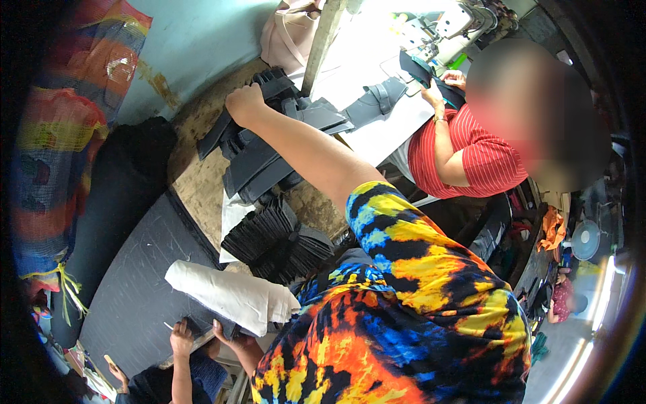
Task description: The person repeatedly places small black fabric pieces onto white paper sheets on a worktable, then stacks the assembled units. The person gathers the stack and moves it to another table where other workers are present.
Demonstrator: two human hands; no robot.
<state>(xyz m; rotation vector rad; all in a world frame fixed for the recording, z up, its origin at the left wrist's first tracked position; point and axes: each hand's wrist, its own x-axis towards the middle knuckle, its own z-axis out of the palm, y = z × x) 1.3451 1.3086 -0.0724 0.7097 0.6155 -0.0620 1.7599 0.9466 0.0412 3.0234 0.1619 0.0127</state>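
Observation:
My right hand point(245, 102) reaches far forward on a bare arm out of a tie-dye sleeve. Its fingers are curled on the top of a heap of dark grey cut pieces point(259, 161) lying on a worn wooden table point(195, 182). A fanned stack of black pieces point(276, 242) lies nearer to me. My left hand point(229, 334) is low at the left, at the edge of a dark grey sheet point(138, 283), just under a white rolled cloth point(232, 296). Whether it grips anything is hidden.
A person in a red striped shirt point(464, 158) works at a sewing machine point(444, 30) on a white table. Another person's hand point(180, 339) is beside my left hand. A wooden post point(319, 40), a black roll point(118, 195), mesh sacks point(60, 128) and a fan point(585, 240) surround the table.

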